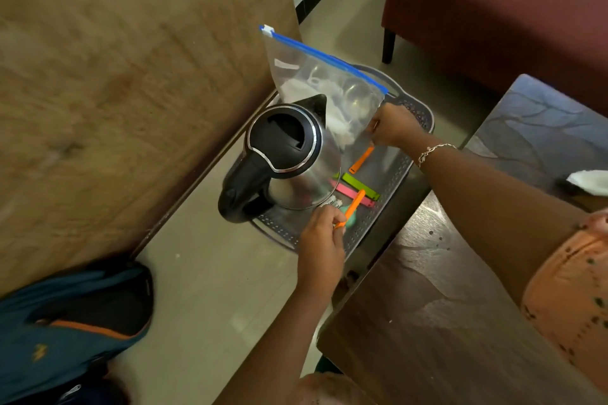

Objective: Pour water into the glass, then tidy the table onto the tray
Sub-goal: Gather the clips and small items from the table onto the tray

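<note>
Head camera looks down on a grey perforated tray (399,181) that sits low beside a dark wooden table (427,306). On the tray stands a steel kettle (289,154) with a black lid and handle, its spout pointing away from the person. The left hand (320,240) has its fingers pinched together on one end of an orange clip (353,205), which slants up and away from the grip toward the kettle's base. Just beyond that clip's far end lie a pink clip (350,192) and a green clip (360,186), side by side on the tray floor. The right hand (394,126), with a bracelet (432,151) at the wrist, is closed on the lower corner of a clear zip bag (324,89) with a blue seal; the bag rises up and away from that grip, leaning behind the kettle, with pale items inside that I cannot make out. A second orange clip (362,159) lies just below the right hand's grip. Whether a glass is among the things on the tray I cannot tell. A teal backpack (65,322) lies on the floor, well apart from the left hand.
</note>
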Demonstrator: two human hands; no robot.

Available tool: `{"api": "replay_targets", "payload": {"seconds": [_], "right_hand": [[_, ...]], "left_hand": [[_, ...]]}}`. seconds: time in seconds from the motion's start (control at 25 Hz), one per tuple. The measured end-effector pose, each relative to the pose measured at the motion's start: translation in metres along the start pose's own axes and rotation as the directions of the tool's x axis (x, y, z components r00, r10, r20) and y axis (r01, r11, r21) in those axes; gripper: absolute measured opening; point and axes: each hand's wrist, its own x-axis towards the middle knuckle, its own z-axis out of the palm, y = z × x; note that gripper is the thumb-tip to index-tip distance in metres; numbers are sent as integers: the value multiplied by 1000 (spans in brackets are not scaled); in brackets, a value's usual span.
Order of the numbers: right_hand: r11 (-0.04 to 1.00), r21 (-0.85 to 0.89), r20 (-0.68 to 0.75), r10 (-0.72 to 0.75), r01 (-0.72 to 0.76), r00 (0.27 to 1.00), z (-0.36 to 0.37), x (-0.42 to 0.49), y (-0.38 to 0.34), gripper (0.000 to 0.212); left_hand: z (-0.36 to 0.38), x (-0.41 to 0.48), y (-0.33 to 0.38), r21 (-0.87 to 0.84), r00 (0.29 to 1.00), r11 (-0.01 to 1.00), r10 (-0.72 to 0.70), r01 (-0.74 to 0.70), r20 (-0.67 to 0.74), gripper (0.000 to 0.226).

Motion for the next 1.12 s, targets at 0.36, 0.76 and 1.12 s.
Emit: {"api": "replay_targets", "payload": {"seconds": [0.36,0.76,1.12], "right_hand": [[567,792,25,341,-226,940,-21,-97,5,31],[295,930,93,391,-221,916,-6,-117,-11,20],[534,746,-30,625,-398,780,16,-35,-2,11]], "left_hand": [[10,19,25,-191,996,979,-82,76,-24,16],[24,34,29,-139,996,987,-73,80,51,39],[33,15,-14,464,940,850,97,-249,326,43]]}}
